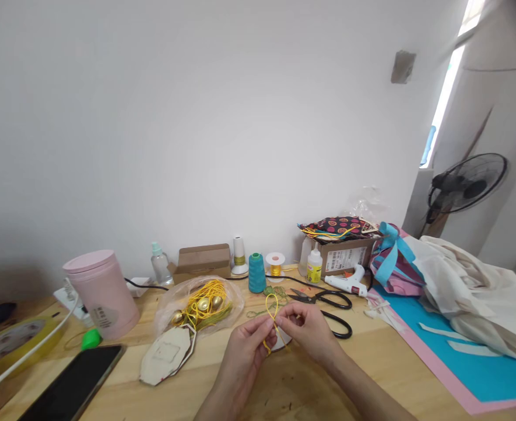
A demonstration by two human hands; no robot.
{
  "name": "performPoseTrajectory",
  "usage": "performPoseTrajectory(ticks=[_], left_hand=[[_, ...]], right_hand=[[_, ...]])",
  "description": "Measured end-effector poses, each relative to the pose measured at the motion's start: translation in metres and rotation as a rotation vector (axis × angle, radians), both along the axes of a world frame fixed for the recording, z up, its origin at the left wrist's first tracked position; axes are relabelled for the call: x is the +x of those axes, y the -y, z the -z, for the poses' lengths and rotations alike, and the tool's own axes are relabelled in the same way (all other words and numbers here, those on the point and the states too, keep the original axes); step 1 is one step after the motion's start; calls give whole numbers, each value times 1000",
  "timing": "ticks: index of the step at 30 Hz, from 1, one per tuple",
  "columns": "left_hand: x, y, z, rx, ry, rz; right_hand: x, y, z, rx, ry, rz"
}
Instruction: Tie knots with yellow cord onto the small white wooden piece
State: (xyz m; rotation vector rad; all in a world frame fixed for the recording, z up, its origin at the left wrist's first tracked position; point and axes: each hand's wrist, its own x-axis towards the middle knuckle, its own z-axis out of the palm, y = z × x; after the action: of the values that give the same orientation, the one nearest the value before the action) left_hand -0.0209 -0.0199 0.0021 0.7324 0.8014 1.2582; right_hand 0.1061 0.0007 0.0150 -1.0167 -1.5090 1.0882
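Yellow cord [272, 295], looped above the surface [203, 359], rises at 12 o'clock from both grips, long axis roughly 12-to-6, left hand [254, 342] and right hand [308, 327] equally near, thumbs and fingertips pinched on its base.

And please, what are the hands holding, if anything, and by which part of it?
The left hand and right hand pinch a yellow cord near the base of its loop, which stands above the fingers.
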Motion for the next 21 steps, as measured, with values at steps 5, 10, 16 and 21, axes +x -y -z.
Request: performPoseTrajectory(ticks=[5,10,16,21], left_hand=[[-1,-1,2,15,15,21],[-2,0,2,23,27,46],[-2,1,1,27,-37,27],[-2,-1,4,83,-142,41]], right_hand=[[1,0,0,26,71,-16],[3,-1,1,94,151,-20],[4,-2,3,76,121,-50],[3,-1,2,62,60,-71]])
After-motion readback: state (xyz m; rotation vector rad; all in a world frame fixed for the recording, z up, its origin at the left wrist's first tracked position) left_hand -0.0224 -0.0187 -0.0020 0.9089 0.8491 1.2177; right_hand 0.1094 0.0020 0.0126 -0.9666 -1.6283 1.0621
